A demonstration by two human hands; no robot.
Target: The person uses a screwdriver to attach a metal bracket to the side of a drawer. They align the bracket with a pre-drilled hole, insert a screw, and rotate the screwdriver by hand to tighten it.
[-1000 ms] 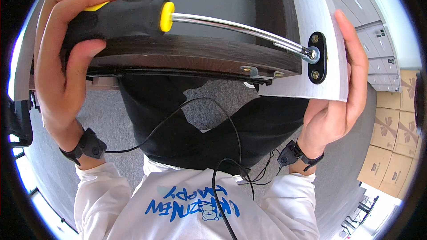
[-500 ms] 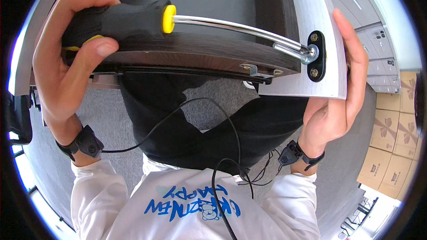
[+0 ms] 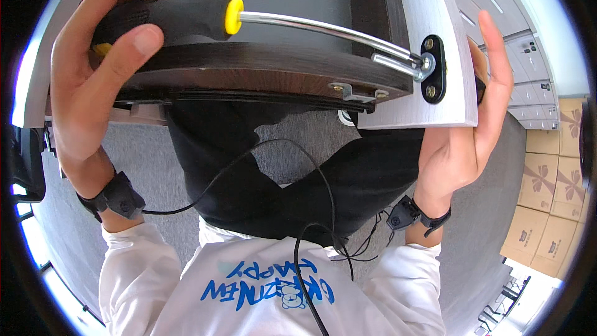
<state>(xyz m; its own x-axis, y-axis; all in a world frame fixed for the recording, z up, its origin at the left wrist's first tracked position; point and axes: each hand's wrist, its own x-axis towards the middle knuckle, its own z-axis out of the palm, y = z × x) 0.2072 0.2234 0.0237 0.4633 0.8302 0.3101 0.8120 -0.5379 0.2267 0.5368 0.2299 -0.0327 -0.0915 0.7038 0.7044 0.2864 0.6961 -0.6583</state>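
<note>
My left hand (image 3: 99,56) is wrapped round the black handle of a screwdriver (image 3: 161,18) with a yellow collar. Its long steel shaft runs right, its tip at the round metal fitting (image 3: 425,67) on a black oval plate (image 3: 433,87). Two screws hold that plate to a pale wood-grain panel (image 3: 457,109). At the panel's outer side, my right hand (image 3: 460,155) braces it, one finger stretched up and others curled behind, partly hidden. A small dark piece (image 3: 480,89) shows by those fingers; its kind is unclear. The panel adjoins a dark wooden frame (image 3: 267,65).
A small metal bracket (image 3: 357,93) sits on the frame's near edge. A black cable (image 3: 323,174) loops across my lap between two wrist straps. Cardboard boxes (image 3: 538,180) are stacked at far right, below pale cabinets (image 3: 528,56). Grey carpet (image 3: 158,155) lies below.
The panel and frame have shifted slightly up and left, with the screwdriver and my left hand. My right hand's fingers have bent away from the panel, exposing the small dark piece.
</note>
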